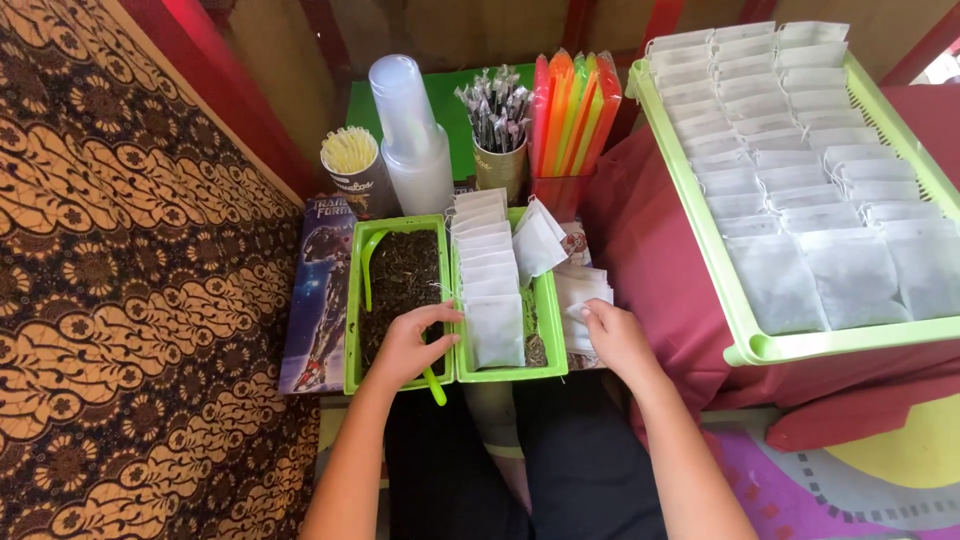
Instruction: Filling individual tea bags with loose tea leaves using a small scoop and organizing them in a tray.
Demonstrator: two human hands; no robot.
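My left hand (407,348) reaches into a green tray (352,300) of dark loose tea leaves (405,270), closed on the handle of a green scoop (436,388). Another green scoop handle (368,262) curves along that tray's left side. Beside it, a second green tray (549,330) holds a row of white tea bags (489,270). My right hand (612,335) pinches an empty white bag (580,298) from a small stack just right of that tray.
A large green tray (700,230) of several filled white bags rests on red cloth at right. Behind stand stacked plastic cups (410,130), a cup of straws (350,160), a cup of wrapped sticks (498,120) and coloured straws (575,105). Patterned cloth covers the left.
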